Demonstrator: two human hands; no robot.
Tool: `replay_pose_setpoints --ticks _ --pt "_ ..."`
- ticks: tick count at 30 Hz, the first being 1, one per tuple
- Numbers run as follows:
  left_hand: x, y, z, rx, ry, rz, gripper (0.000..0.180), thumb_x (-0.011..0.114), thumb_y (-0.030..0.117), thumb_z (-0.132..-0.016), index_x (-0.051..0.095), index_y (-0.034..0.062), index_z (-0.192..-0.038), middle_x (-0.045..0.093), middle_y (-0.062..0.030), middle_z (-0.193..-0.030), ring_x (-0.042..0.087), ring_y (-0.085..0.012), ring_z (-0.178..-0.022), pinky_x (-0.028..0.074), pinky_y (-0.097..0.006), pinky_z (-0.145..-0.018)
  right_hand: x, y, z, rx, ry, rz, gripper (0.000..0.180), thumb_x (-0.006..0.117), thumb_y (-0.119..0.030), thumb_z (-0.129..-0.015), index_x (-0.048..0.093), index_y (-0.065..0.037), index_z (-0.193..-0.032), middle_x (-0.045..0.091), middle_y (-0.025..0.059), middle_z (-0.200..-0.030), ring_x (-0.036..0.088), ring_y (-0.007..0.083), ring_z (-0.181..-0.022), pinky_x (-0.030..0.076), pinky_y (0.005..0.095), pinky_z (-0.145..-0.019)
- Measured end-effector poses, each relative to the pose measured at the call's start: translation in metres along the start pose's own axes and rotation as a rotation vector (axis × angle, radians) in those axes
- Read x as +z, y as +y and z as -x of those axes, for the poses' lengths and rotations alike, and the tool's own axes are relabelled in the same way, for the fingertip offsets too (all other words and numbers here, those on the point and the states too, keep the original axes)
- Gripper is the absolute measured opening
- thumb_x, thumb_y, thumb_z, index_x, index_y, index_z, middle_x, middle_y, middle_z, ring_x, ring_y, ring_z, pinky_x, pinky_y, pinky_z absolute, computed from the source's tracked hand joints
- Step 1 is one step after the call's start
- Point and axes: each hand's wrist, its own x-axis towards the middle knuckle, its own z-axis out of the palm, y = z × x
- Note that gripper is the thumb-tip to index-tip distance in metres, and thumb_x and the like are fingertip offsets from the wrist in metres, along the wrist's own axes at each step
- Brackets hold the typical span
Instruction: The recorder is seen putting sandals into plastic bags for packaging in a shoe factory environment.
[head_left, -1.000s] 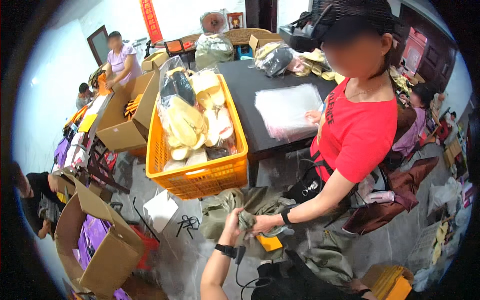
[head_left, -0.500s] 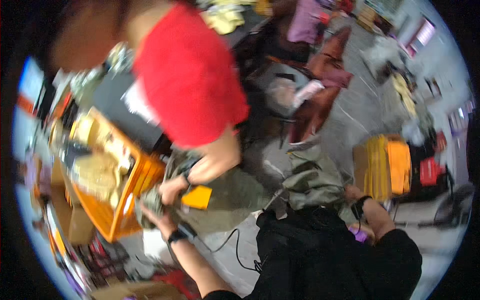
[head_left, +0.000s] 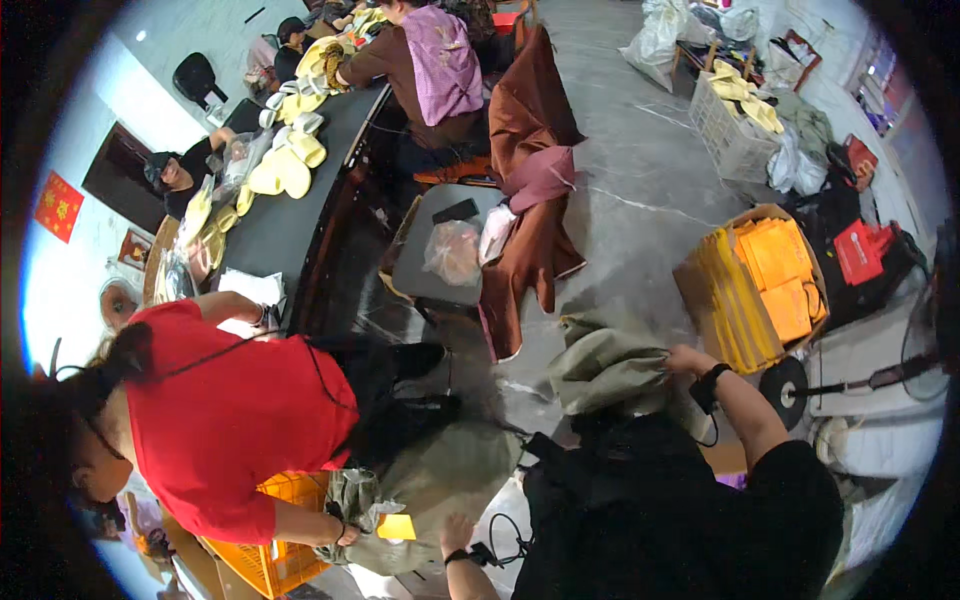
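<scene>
A large olive-green sack [head_left: 455,475] lies on the floor between me and a person in a red shirt [head_left: 225,415]. My right hand [head_left: 683,359], a black watch on its wrist, grips a bunched edge of the sack [head_left: 610,370] at the right. My left hand [head_left: 456,527], also with a black wrist device, rests on the sack's near side, close to a yellow tag [head_left: 397,527]; its grip is not clear. The other person's hand [head_left: 345,532] clutches the sack's left edge.
An orange crate [head_left: 275,560] stands at the lower left. A cardboard box of yellow packets [head_left: 760,285] sits to the right, beside a red machine [head_left: 865,250] and a floor fan [head_left: 785,380]. A dark table with yellow slippers [head_left: 285,170], seated people and a brown-draped chair [head_left: 530,170] lie beyond.
My head has swung hard, so the whole view has rolled. My right hand has come into view, out at the sack's right edge; the red-shirted person now bends lower over the sack.
</scene>
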Motion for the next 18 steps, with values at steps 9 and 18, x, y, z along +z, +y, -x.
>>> replay_pose_setpoints --ticks 9,18 --pt "-0.199 0.414 -0.118 0.169 -0.472 0.960 0.037 0.044 0.027 -0.096 0.049 0.0054 -0.126 0.059 -0.0064 -0.111 0.058 -0.0142 -0.090 0.045 -0.029 -0.081 -0.161 0.038 -0.032 -0.177 0.163 -1.110 0.031 0.057 -0.021 -0.087 0.061 -0.001 -0.110 0.064 0.0036 -0.100 0.058 0.0140 -0.088 0.046 0.0305 -0.078" --pt "-0.248 0.683 -0.222 0.673 -0.667 0.320 0.044 0.054 0.028 -0.093 0.046 0.0066 -0.132 0.058 -0.0098 -0.117 0.056 -0.0147 -0.102 0.045 -0.027 -0.085 -0.323 0.037 -0.102 -0.128 0.263 -1.355 0.037 0.056 -0.025 -0.090 0.055 -0.001 -0.118 0.062 0.0062 -0.107 0.059 0.0173 -0.092 0.047 0.0321 -0.081"
